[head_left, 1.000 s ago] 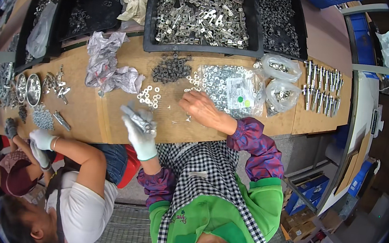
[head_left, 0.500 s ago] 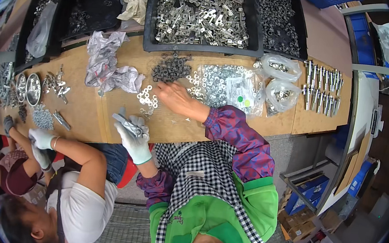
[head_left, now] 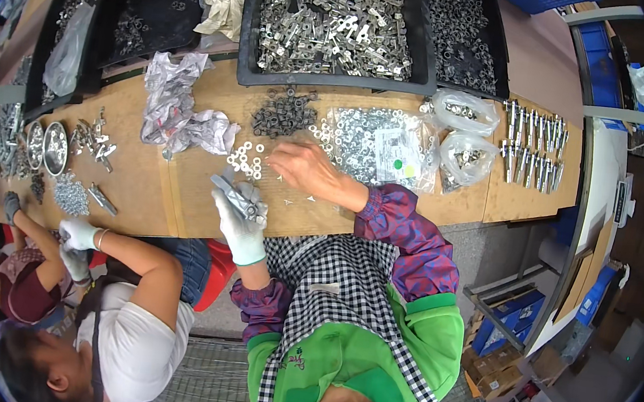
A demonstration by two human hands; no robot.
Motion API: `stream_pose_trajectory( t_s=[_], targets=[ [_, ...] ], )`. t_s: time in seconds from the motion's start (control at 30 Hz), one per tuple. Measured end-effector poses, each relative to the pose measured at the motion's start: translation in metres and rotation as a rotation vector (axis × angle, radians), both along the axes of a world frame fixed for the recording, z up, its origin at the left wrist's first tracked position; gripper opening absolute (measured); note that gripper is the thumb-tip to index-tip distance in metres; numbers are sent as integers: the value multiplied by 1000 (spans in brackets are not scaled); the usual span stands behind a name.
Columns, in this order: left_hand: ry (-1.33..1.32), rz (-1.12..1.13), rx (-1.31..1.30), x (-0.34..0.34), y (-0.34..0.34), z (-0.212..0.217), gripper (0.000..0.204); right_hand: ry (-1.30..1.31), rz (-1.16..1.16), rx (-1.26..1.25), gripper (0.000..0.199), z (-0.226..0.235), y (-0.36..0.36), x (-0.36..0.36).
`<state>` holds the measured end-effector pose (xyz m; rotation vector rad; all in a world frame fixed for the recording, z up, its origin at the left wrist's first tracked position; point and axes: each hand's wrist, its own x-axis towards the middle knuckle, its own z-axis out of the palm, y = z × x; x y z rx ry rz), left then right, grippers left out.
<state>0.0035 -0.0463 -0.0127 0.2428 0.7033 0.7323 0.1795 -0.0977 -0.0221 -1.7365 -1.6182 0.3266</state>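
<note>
My left hand [head_left: 242,233], in a white glove, is closed around a small bundle of grey metal bolts [head_left: 232,194], held over the table's near edge. Just right of it and higher up, my bare right hand [head_left: 308,169] has its fingers drawn together above the tabletop. Whatever its fingertips hold is too small to make out. Beside those fingertips lies a small cluster of shiny washers [head_left: 245,159]. A heap of dark metal rings [head_left: 284,112] sits behind the right hand, and a clear bag of washers [head_left: 361,136] lies to its right.
A black tray [head_left: 335,83] of metal fittings stands at the back. Crumpled paper [head_left: 177,109] lies left. To the right are small plastic bags [head_left: 466,155] of parts and rows of assembled bolts [head_left: 533,146]. A co-worker in a white shirt [head_left: 139,339] sits close on my left.
My left hand has moved right with the bolts, nearer my right hand. The right hand has drawn back slightly from the washers, to the right.
</note>
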Motion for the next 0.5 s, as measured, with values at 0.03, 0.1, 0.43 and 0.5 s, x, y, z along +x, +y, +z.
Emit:
stream_pose_trajectory(
  t_s=[0.03, 0.1, 0.43, 0.5],
  targets=[
    [5, 11, 3, 0, -1, 0, 51, 25, 3, 40, 9, 3, -2, -4],
    [42, 9, -36, 7, -2, 3, 50, -96, 17, 114, 9, 14, -14, -13],
    [148, 120, 58, 28, -14, 27, 51, -347, 50, 410, 21, 45, -37, -36],
    [173, 126, 85, 29, -16, 29, 55, -384, 48, 437, 22, 46, -38, -37]
  ],
)
